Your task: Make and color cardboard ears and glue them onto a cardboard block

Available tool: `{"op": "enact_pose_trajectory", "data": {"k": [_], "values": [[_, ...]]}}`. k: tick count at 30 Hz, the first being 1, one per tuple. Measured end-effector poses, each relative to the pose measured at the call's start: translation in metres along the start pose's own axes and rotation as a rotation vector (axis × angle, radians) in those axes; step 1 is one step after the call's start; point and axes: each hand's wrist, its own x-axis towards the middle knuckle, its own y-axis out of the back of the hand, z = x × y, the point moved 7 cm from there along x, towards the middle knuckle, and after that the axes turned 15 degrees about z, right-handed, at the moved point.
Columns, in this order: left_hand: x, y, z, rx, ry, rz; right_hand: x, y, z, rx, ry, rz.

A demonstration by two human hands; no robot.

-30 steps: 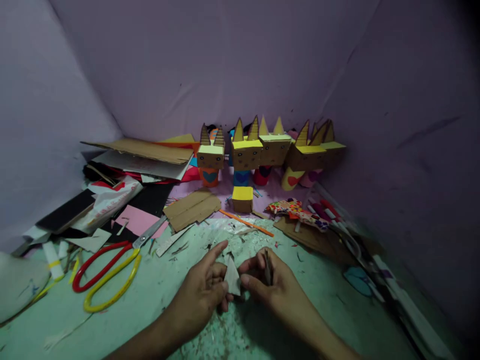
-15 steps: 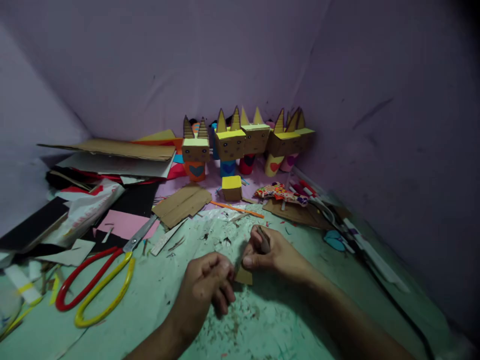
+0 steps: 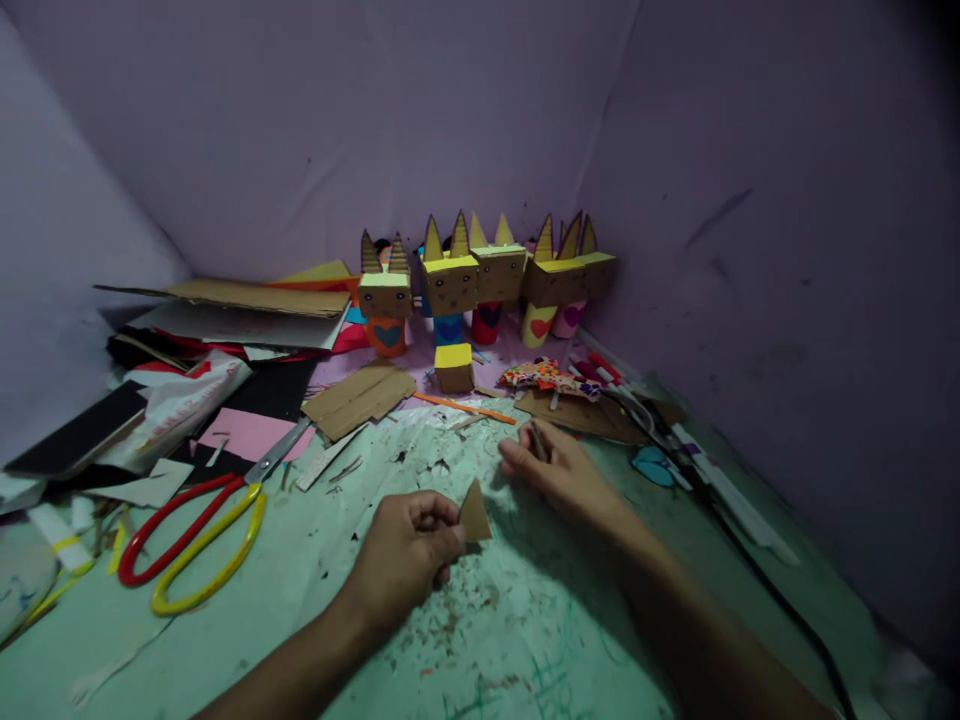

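Observation:
My left hand [image 3: 412, 545] is closed, pinching a small cardboard triangle [image 3: 475, 515] by its left edge, with the point upward just above the green table. To its right and a little farther off, my right hand [image 3: 551, 465] curls around a dark slim pen-like stick [image 3: 538, 441]; most of the stick is hidden by the fingers. A gap separates the right hand from the triangle. Beyond both hands stands a small cardboard box [image 3: 454, 372] with a yellow top.
Several box-headed cardboard figures [image 3: 450, 285] with pointed ears line the back wall. Scissors [image 3: 199, 540] with red and yellow handles lie at left, near pink paper [image 3: 244, 436] and stacked cardboard [image 3: 225, 294]. A black cable [image 3: 757, 570] runs along the right side.
My right hand has moved away from the triangle, up and to the right. My left hand now holds the triangle raised and in plain sight. The view has shifted slightly.

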Motion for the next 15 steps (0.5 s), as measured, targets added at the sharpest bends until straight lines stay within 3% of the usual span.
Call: {"op": "enact_pose_trajectory", "data": {"k": [2, 7, 10, 15], "values": [[0.000, 0.001, 0.000, 0.002, 0.020, 0.006, 0.000, 0.013, -0.002, -0.080, 0.057, 0.047], [0.000, -0.001, 0.001, 0.033, -0.006, 0.016, -0.026, 0.013, 0.016, -0.053, -0.143, -0.136], [0.000, 0.000, 0.001, 0.064, -0.009, 0.053, -0.038, 0.024, 0.020, -0.027, -0.163, -0.075], [-0.005, -0.001, 0.004, 0.045, 0.048, 0.073, -0.050, 0.063, 0.023, -0.178, -0.082, 0.023]]}}
